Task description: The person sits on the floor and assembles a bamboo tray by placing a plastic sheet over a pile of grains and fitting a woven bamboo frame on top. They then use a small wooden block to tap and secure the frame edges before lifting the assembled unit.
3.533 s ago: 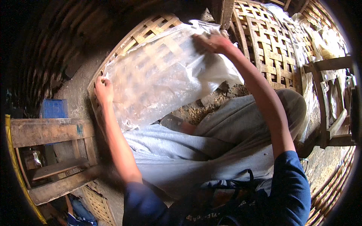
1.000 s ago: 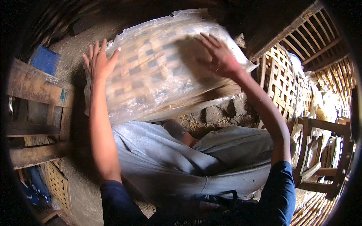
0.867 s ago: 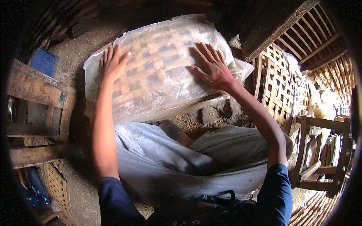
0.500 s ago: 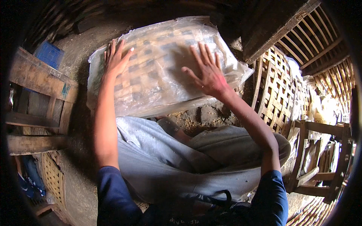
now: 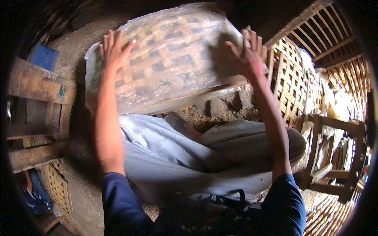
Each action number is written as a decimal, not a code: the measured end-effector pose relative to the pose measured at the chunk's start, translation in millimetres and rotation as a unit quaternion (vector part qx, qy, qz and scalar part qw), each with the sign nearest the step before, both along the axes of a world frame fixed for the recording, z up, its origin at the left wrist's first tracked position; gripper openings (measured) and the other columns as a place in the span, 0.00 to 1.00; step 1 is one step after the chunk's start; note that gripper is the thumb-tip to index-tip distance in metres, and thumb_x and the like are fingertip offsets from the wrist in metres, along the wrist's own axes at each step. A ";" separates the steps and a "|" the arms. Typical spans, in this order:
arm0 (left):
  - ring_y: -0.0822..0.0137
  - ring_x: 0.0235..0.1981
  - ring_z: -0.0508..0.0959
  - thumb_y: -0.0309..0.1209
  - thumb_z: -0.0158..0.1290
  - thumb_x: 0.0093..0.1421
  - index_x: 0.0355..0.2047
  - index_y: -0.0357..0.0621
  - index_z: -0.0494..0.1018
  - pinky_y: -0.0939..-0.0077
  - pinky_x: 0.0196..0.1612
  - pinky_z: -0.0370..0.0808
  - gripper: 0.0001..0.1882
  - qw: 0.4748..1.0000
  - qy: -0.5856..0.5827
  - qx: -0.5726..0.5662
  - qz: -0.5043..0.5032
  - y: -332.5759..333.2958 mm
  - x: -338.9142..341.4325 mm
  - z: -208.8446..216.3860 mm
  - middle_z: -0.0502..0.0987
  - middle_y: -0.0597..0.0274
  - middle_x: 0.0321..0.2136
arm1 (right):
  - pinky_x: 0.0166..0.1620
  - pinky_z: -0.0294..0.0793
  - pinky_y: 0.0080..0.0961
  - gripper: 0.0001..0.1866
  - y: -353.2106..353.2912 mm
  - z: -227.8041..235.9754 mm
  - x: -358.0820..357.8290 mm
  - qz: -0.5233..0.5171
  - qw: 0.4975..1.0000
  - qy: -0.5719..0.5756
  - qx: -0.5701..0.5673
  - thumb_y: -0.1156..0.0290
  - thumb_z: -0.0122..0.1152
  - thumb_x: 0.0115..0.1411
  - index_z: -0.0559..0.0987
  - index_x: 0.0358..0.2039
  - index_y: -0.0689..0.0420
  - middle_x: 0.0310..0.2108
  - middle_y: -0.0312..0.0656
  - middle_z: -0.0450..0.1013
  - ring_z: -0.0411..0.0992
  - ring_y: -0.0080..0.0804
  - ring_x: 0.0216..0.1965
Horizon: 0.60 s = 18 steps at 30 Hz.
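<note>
Lying over a woven panel (image 5: pixel 220 89) just beyond the legs (image 5: pixel 181 151), the plastic sheet (image 5: pixel 157 65) seems at the smoothing step; left hand (image 5: pixel 113 54) and right hand (image 5: pixel 250 58), fingers spread, grasp nothing; the next stroke likely calls for flat palms.

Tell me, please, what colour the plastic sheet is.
The plastic sheet is translucent, cloudy white, shown in the head view.

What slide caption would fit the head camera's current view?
Left hand and right hand, both open, at either end of a cloudy plastic sheet spread over a woven panel.
</note>
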<state>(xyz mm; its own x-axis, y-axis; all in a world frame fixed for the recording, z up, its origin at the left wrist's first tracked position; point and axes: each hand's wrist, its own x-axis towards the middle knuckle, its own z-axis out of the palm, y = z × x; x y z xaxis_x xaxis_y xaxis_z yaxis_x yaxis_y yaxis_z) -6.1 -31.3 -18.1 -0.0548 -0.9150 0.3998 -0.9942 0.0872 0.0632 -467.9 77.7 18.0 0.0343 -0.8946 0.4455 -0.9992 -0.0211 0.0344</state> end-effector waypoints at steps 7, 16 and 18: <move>0.51 0.75 0.42 0.71 0.41 0.61 0.73 0.67 0.51 0.45 0.73 0.37 0.45 0.998 0.056 0.028 -0.023 -1.8 21.2 -6.8 0.42 0.56 0.75 | 0.73 0.42 0.55 0.48 26.2 -11.0 75.5 0.163 0.981 -0.079 0.064 0.29 0.40 0.63 0.53 0.73 0.48 0.75 0.44 0.46 0.43 0.49 0.75; 0.51 0.75 0.41 0.69 0.40 0.63 0.73 0.68 0.50 0.46 0.73 0.36 0.43 0.998 0.042 0.046 -0.015 -7.9 15.9 -8.0 0.42 0.56 0.75 | 0.70 0.45 0.64 0.48 16.2 -20.3 -90.8 -0.172 0.970 -0.131 0.114 0.33 0.44 0.65 0.49 0.73 0.55 0.72 0.59 0.46 0.47 0.58 0.72; 0.50 0.75 0.41 0.68 0.41 0.63 0.73 0.66 0.50 0.46 0.73 0.36 0.43 0.996 0.065 0.040 -0.036 -10.9 1.4 -0.8 0.42 0.56 0.75 | 0.69 0.53 0.54 0.44 -1.6 -8.7 -103.5 -0.048 0.983 -0.176 -0.026 0.38 0.47 0.67 0.55 0.71 0.57 0.68 0.60 0.56 0.54 0.55 0.70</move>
<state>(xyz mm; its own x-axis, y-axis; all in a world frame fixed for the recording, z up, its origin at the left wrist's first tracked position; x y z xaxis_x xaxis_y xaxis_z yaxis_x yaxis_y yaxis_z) -4.6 -42.2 -18.9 -0.0733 -0.9398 0.3338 -0.9684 0.1470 0.2014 -571.3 76.1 9.3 -0.2127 -0.8622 0.4597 -0.9470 0.0661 -0.3143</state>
